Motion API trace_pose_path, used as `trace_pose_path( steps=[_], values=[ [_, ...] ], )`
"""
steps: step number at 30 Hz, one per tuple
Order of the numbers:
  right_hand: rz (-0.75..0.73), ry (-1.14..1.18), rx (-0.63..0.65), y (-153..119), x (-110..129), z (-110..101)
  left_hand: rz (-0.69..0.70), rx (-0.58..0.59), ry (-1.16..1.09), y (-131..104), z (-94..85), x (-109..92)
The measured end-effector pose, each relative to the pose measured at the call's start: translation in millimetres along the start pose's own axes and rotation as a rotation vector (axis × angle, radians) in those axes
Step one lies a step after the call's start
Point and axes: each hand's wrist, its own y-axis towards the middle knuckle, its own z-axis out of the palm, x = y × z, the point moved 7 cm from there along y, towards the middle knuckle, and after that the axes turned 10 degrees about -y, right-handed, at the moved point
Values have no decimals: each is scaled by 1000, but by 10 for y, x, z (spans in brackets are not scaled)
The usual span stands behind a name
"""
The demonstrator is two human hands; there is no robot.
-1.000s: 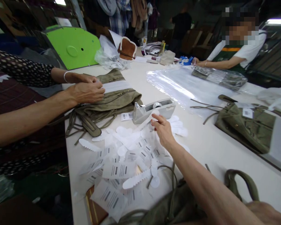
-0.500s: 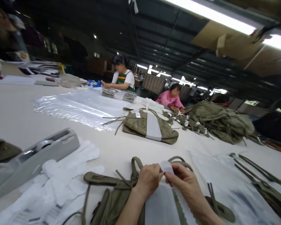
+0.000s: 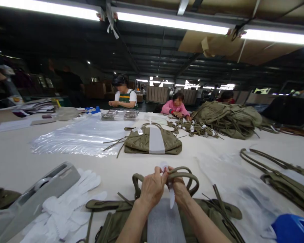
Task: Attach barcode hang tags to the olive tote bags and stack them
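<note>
So the thin white scallop-edged paper strip (image 3: 172, 199) is pinched between the fingertips of the left hand (image 3: 152, 185), and its rounded end is nipped by the right hand (image 3: 176, 185) too, though those fingers are partly hidden. It's held right at the looped olive-green fabric handles (image 3: 184, 174), with its tail hanging down. The handles belong to the olive-green fabric bag (image 3: 197, 219), which is laid on the white surface (image 3: 187, 160) below the wrists, banded by a wide pale sleeve (image 3: 166, 219). Looks like strip-fastening round the handles is the step in hand. Probably called for next: ends lined up and pinned together without the paper being torn. More loose white paper strips (image 3: 66, 202) are piled off to the left, by the grey plastic tape dispenser (image 3: 45, 189).
</note>
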Motion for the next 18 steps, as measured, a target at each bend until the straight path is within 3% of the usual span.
trace_pose_path(
  steps=[3, 9, 13, 18],
  values=[
    [-88, 32, -44, -31, 121, 5, -53, -74, -56, 8, -58, 31],
    [-152, -70, 46, -223, 318, 34, 3, -171, -376, 93, -143, 27],
    [-29, -120, -85, -319, 252, -111, 34, -207, -436, 153, -163, 35],
    [-212, -314, -296, -320, 287, -285, -92, -149, -373, 219, -95, 90]
  ],
)
